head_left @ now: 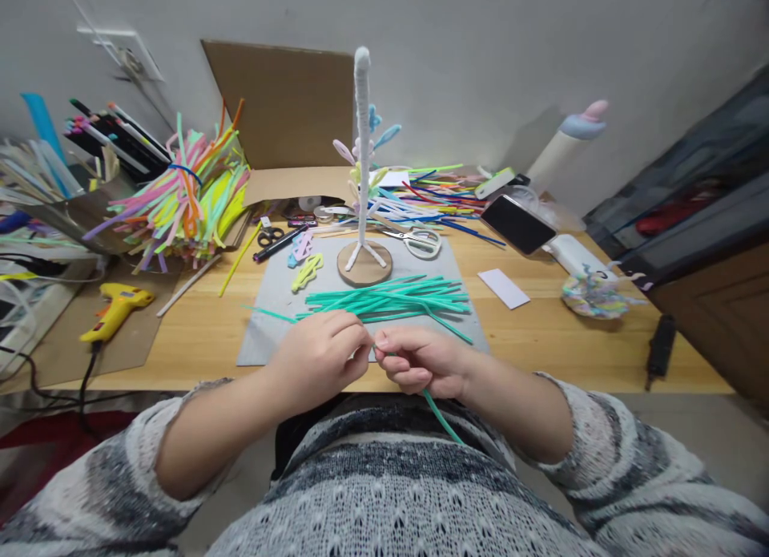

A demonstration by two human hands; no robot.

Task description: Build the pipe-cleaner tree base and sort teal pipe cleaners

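A green pipe cleaner (pixel 443 418) runs through my closed right hand (pixel 424 361), its tail hanging below toward my lap. My left hand (pixel 328 353) is closed too, its thumb and finger pinching the same pipe cleaner where the fingertips of both hands meet. Just beyond my hands, a loose pile of green pipe cleaners (pixel 384 296) lies on a grey mat (pixel 258 347). Behind the pile, a white wrapped stem (pixel 361 140) stands upright on a round wooden base (pixel 364 276). Small yellow twisted pieces (pixel 308 273) rest left of the base.
At the left are a yellow glue gun (pixel 117 310) and a big bundle of coloured pipe cleaners (pixel 186 192). Scissors (pixel 422 242) lie behind the base. Rightward are a phone (pixel 518 224), a white card (pixel 503 288) and a black tool (pixel 661 350) near the table's edge.
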